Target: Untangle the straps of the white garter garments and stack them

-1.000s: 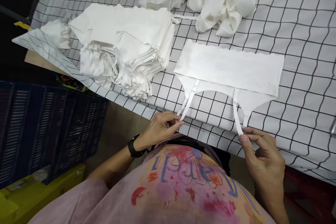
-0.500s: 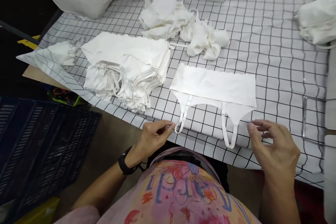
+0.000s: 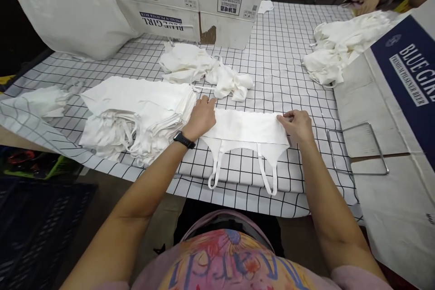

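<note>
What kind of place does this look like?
Probably a small garment workshop or packing area: a thick stack of matching white garments sits on a grid-patterned tablecloth, with a large printed carton behind.

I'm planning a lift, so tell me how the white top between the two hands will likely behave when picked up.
The white top is probably floppy: its narrow straps lie in loose curves. It is likely light for its size, lying thin and flat. Lifted by one corner, it might sag, as nothing rigid shows.
</note>
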{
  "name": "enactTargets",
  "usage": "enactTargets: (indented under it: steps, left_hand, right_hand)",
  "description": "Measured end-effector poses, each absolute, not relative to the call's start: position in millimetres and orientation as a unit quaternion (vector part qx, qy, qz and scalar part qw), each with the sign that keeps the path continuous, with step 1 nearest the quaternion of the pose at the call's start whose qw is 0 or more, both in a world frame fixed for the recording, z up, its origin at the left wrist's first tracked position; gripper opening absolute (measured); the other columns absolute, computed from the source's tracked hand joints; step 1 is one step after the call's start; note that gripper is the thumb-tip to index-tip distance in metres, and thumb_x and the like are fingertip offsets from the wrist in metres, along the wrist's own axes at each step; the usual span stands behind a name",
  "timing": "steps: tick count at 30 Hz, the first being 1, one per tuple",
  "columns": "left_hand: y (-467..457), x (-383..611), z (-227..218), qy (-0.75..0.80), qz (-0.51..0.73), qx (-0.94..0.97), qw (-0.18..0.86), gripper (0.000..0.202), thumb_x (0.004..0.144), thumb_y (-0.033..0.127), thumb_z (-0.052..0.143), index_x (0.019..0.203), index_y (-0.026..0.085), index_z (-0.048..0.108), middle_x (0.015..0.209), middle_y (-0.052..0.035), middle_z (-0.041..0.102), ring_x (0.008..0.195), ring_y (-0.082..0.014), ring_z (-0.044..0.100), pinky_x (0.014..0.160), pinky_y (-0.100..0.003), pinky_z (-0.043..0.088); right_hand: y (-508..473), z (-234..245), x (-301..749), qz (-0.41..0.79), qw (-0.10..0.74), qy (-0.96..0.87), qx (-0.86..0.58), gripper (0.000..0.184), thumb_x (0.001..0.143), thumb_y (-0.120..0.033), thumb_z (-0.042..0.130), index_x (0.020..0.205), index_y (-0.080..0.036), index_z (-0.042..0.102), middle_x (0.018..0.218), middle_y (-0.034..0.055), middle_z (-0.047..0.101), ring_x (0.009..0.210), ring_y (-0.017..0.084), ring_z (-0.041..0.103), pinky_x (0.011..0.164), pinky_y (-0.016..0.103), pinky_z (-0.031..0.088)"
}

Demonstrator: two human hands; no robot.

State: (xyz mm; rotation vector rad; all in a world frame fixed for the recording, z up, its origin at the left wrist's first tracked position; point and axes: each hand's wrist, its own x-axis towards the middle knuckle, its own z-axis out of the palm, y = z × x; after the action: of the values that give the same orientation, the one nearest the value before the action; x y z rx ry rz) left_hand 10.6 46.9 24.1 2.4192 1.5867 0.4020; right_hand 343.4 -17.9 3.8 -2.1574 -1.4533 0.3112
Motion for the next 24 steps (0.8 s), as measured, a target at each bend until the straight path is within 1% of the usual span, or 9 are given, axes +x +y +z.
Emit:
enactTargets:
  steps: [3, 5, 7, 9, 11, 13, 15, 19, 24]
  left_hand:
    - [54.7, 13.5, 19.4, 0.571, 0.088, 0.808, 0.118, 0.049, 0.091, 0.006, 0.050, 0.139, 0.005, 0.057, 0.133, -0.0246, 0.056, 0.124, -0.0391, 0.054, 0.107, -0.054, 0.047]
    - [55.6, 13.8, 17.0, 0.582, 0.088, 0.799, 0.125, 0.048, 0.090, 0.006, 0.052, 0.137, 0.004, 0.057, 0.132, -0.0254, 0.056, 0.125, -0.0398, 0.054, 0.108, -0.053, 0.046]
    - [55.3, 13.8, 14.4, 0.589, 0.099, 0.792, 0.128, 0.046, 0.089, 0.007, 0.053, 0.134, 0.005, 0.059, 0.129, -0.0244, 0.057, 0.123, -0.0392, 0.055, 0.106, -0.053, 0.047]
    - [55.5, 13.6, 11.8, 0.592, 0.109, 0.789, 0.125, 0.039, 0.088, 0.008, 0.054, 0.126, 0.008, 0.062, 0.125, -0.0223, 0.059, 0.121, -0.0378, 0.057, 0.104, -0.052, 0.049]
    - [56.6, 13.5, 10.0, 0.595, 0.120, 0.785, 0.122, 0.028, 0.085, 0.008, 0.056, 0.111, 0.010, 0.066, 0.122, -0.0213, 0.060, 0.118, -0.0369, 0.058, 0.103, -0.051, 0.049]
    - [58.3, 13.3, 10.0, 0.594, 0.146, 0.780, 0.130, 0.018, 0.082, 0.008, 0.058, 0.098, 0.013, 0.066, 0.119, -0.0208, 0.061, 0.115, -0.0361, 0.059, 0.101, -0.049, 0.049]
    - [59.2, 13.2, 12.5, 0.593, 0.177, 0.771, 0.153, 0.014, 0.080, 0.007, 0.059, 0.089, 0.016, 0.063, 0.108, -0.0175, 0.064, 0.107, -0.0340, 0.061, 0.097, -0.046, 0.049]
    - [54.6, 12.1, 24.8, 0.598, 0.255, 0.727, 0.223, 0.015, 0.078, 0.008, 0.062, 0.078, 0.021, 0.055, 0.079, -0.0041, 0.062, 0.080, -0.0238, 0.060, 0.077, -0.037, 0.046]
    - [44.6, 5.7, 41.2, 0.559, 0.379, 0.668, 0.315, 0.019, 0.071, 0.012, 0.069, 0.069, 0.020, 0.052, 0.068, 0.0034, 0.055, 0.067, -0.0139, 0.051, 0.066, -0.029, 0.039]
  right_hand:
    - [-10.4, 5.7, 341.8, 0.136, 0.243, -0.519, -0.808, 0.030, 0.074, -0.045, 0.073, 0.085, -0.017, 0.070, 0.096, 0.0100, 0.061, 0.089, 0.025, 0.059, 0.089, 0.045, 0.051]
    - [-9.3, 8.4, 341.3, 0.165, 0.249, -0.530, -0.793, 0.021, 0.074, -0.039, 0.071, 0.079, -0.019, 0.068, 0.088, 0.0073, 0.063, 0.083, 0.023, 0.060, 0.088, 0.043, 0.051]
    - [-11.0, 10.1, 342.5, 0.200, 0.285, -0.526, -0.776, 0.017, 0.074, -0.037, 0.070, 0.077, -0.020, 0.068, 0.079, 0.0044, 0.064, 0.076, 0.021, 0.059, 0.083, 0.040, 0.051]
    - [-14.2, 10.1, 344.8, 0.231, 0.341, -0.490, -0.768, 0.019, 0.073, -0.038, 0.072, 0.079, -0.020, 0.069, 0.075, 0.0028, 0.066, 0.071, 0.019, 0.058, 0.073, 0.036, 0.051]
    - [-17.7, 9.5, 347.1, 0.265, 0.389, -0.445, -0.762, 0.021, 0.071, -0.038, 0.074, 0.081, -0.019, 0.070, 0.074, 0.0024, 0.067, 0.067, 0.017, 0.057, 0.065, 0.032, 0.050]
    - [-20.5, 9.5, 348.6, 0.291, 0.418, -0.414, -0.755, 0.022, 0.069, -0.036, 0.075, 0.082, -0.019, 0.071, 0.072, 0.0021, 0.068, 0.063, 0.015, 0.057, 0.061, 0.030, 0.050]
    - [-22.4, 11.2, 349.5, 0.293, 0.440, -0.404, -0.747, 0.022, 0.068, -0.034, 0.076, 0.083, -0.018, 0.073, 0.071, 0.0020, 0.069, 0.063, 0.015, 0.059, 0.061, 0.030, 0.051]
    - [-25.0, 19.1, 350.8, 0.267, 0.468, -0.394, -0.745, 0.021, 0.065, -0.031, 0.075, 0.081, -0.017, 0.073, 0.066, 0.0011, 0.067, 0.063, 0.016, 0.059, 0.061, 0.031, 0.053]
    - [-35.1, 35.4, 349.1, 0.239, 0.510, -0.366, -0.741, 0.017, 0.065, -0.026, 0.072, 0.080, -0.019, 0.071, 0.061, -0.0024, 0.063, 0.058, 0.015, 0.058, 0.063, 0.032, 0.057]
